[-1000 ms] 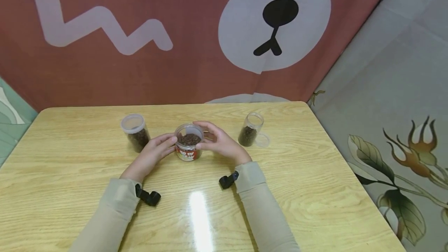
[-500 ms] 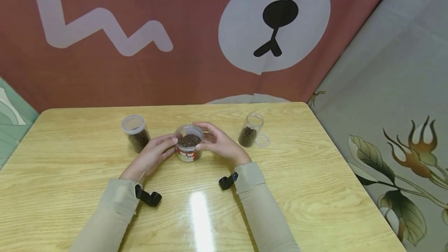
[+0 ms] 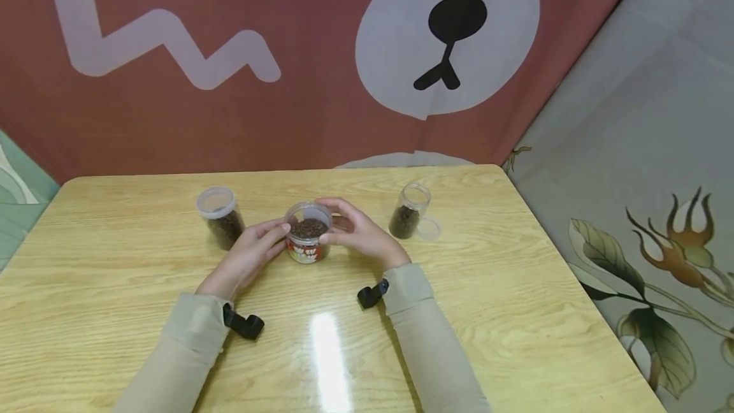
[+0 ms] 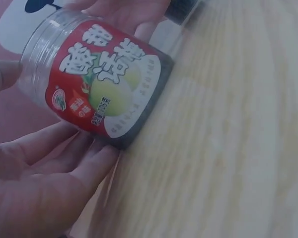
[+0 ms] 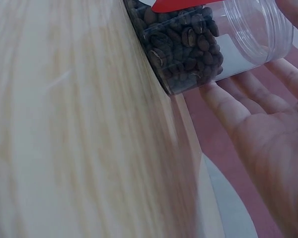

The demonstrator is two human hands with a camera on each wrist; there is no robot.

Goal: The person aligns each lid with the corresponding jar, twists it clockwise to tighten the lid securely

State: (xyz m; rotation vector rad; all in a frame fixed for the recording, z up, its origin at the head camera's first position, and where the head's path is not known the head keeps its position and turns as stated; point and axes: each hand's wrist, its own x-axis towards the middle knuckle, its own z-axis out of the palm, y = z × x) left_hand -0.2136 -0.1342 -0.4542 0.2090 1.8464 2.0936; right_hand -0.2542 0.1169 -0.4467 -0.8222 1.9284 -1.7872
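Note:
A wide clear plastic jar (image 3: 306, 253) with a red label stands uncovered on the table, part filled with brown coffee beans (image 5: 186, 47). My left hand (image 3: 246, 255) holds its left side, thumb near the rim and fingers lower down, as the left wrist view shows. From the right, my right hand (image 3: 362, 234) grips the same jar, its fingers reaching round the far side. In the right wrist view some of those fingertips (image 5: 213, 91) touch the clear wall. The label (image 4: 107, 74) faces me and carries white characters over green fruit.
Left of my hands stands a taller jar (image 3: 225, 227) of dark contents with a whitish top. To the right is an uncovered slim jar (image 3: 405, 222), part full, with a clear round lid (image 3: 429, 229) lying beside it. A printed cloth (image 3: 309, 113) hangs behind the table's far edge.

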